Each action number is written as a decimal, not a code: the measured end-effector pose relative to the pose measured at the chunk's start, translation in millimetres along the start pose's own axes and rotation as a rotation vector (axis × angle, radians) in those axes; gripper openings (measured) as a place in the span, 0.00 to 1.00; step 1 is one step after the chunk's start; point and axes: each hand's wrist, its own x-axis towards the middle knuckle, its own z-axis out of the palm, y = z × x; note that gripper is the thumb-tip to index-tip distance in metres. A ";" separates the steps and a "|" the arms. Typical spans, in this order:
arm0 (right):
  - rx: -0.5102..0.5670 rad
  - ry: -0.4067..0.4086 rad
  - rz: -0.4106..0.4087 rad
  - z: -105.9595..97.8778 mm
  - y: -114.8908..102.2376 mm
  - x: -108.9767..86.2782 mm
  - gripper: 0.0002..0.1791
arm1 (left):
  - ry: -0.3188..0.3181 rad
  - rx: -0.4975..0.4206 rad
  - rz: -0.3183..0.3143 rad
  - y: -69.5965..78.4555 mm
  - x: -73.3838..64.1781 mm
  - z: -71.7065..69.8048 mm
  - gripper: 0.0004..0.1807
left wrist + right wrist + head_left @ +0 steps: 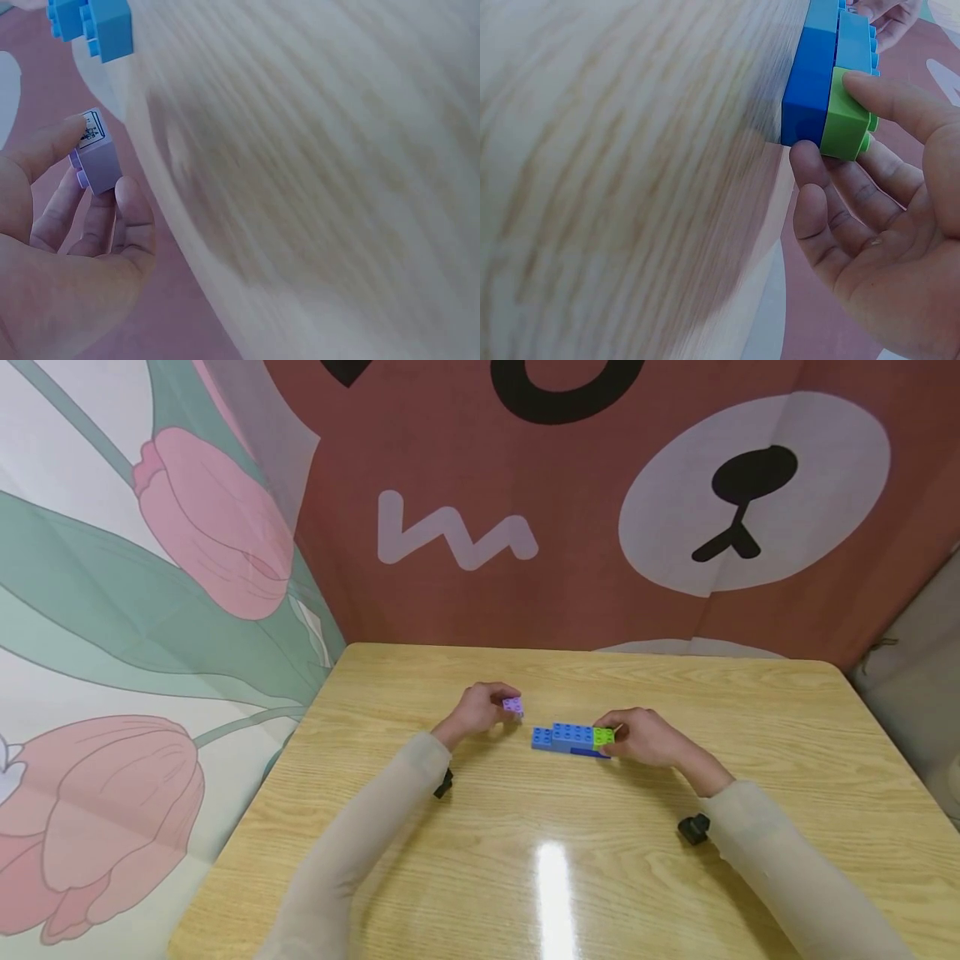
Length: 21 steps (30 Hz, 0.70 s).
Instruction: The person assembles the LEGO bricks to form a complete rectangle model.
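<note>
My left hand [480, 707] pinches a small purple toy brick [513, 704] between thumb and fingers. In the left wrist view that purple brick [99, 157] shows a printed label on one side, under the thumb. To its right a built row of bricks lies on the table: light blue bricks [572, 734] with a dark blue brick [590, 752] under the right part. A lime green brick [845, 120] sits on top of the dark blue brick [808, 105] at the right end. My right hand [645, 737] holds the green brick, thumb on one side and fingers on the other.
The wooden table [450, 877] carries the bricks in its middle. A black wrist device [693, 828] shows by the right sleeve, and another black device [444, 783] by the left sleeve. Behind the table hangs a printed bear cloth [570, 585]; a tulip cloth [217, 527] hangs at left.
</note>
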 end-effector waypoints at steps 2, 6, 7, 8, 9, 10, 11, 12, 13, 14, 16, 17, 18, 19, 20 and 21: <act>0.000 0.001 0.000 0.0 0.1 0.0 0.21 | -0.007 -0.013 0.003 1.5 -1.2 -0.4 0.21; 0.001 0.000 -0.004 -0.1 0.1 0.1 0.21 | -0.025 -0.016 0.034 5.8 -5.9 -1.5 0.22; 0.002 0.000 -0.005 -0.2 -0.1 -0.1 0.21 | -0.029 -0.012 0.043 7.2 -7.1 -1.5 0.22; 0.003 0.000 -0.005 -0.3 -0.3 -0.2 0.21 | -0.034 -0.009 0.049 8.7 -8.6 -1.4 0.22; 0.003 0.000 -0.006 -0.4 -0.4 -0.3 0.21 | -0.040 -0.005 0.056 10.1 -9.7 -1.2 0.22; 0.003 0.000 -0.007 -0.4 -0.6 -0.4 0.21 | -0.047 -0.001 0.063 11.3 -10.7 -0.9 0.22; 0.003 0.000 -0.006 -0.5 -0.7 -0.5 0.21 | -0.054 0.000 0.068 12.6 -11.8 -0.7 0.22; 0.003 0.000 -0.006 -0.5 -0.8 -0.6 0.21 | -0.060 0.000 0.071 13.6 -12.7 -0.3 0.22; 0.003 0.000 -0.006 -0.5 -1.0 -0.6 0.21 | -0.067 0.002 0.075 14.7 -13.5 0.1 0.22; 0.003 0.000 -0.005 -0.5 -1.0 -0.7 0.21 | -0.074 0.005 0.078 15.7 -14.3 0.6 0.22; 0.002 -0.001 -0.005 -0.5 -1.0 -0.6 0.21 | -0.085 0.009 0.083 17.3 -15.6 1.5 0.22; 0.001 -0.001 -0.004 -0.5 -0.9 -0.6 0.21 | -0.090 0.010 0.085 17.9 -16.1 2.1 0.22; 0.000 -0.001 -0.004 -0.5 -0.9 -0.5 0.21 | -0.095 0.014 0.088 18.4 -16.5 2.7 0.22; -0.002 -0.001 -0.004 -0.5 -0.9 -0.5 0.21 | -0.099 0.017 0.090 19.0 -16.9 3.2 0.22; -0.002 -0.001 -0.004 -0.4 -1.0 -0.4 0.21 | -0.101 0.021 0.094 19.6 -17.4 3.7 0.22; -0.002 -0.001 -0.005 -0.4 -1.1 -0.3 0.21 | -0.104 0.025 0.097 20.2 -17.8 4.2 0.22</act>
